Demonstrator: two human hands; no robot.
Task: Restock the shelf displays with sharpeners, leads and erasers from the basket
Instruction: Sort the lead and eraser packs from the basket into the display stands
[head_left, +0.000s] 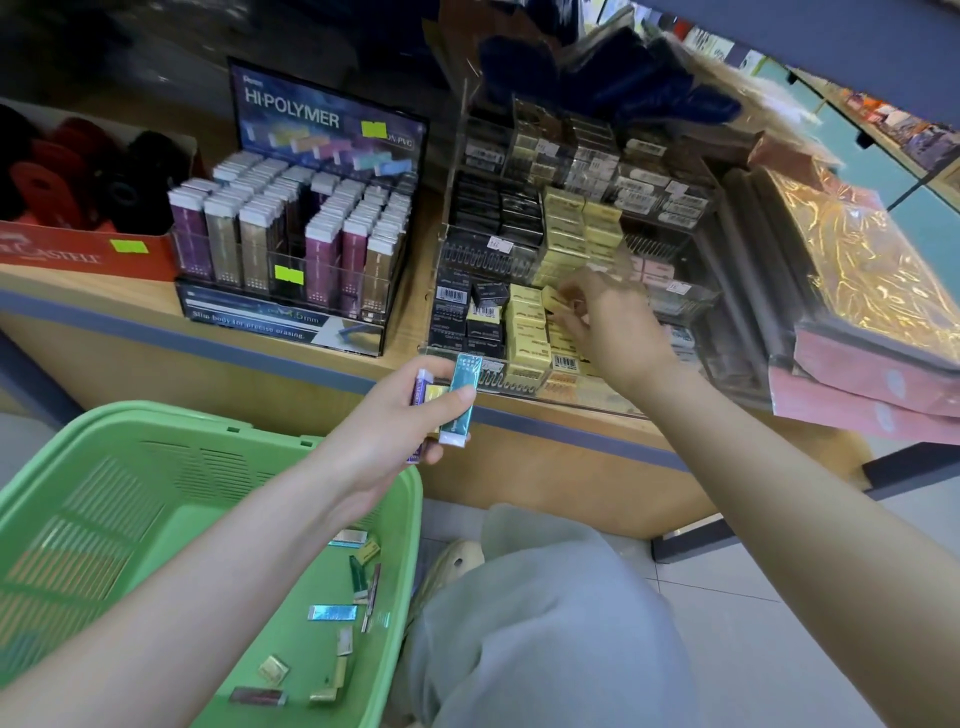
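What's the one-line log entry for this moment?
left hand: grips slim erasers | right hand: at yellow erasers, clear display | green basket: loose erasers inside

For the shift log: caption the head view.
Right hand reaches into the clear eraser display; left hand holds slim erasers by green basket.

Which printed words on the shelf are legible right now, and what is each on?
"HI-POLYMER": header card of the eraser display.
"Slim body for precise erasing.": that display's base.
"CASTELL", start cut off: red box.
Price stickers and barcodes: too small to read.
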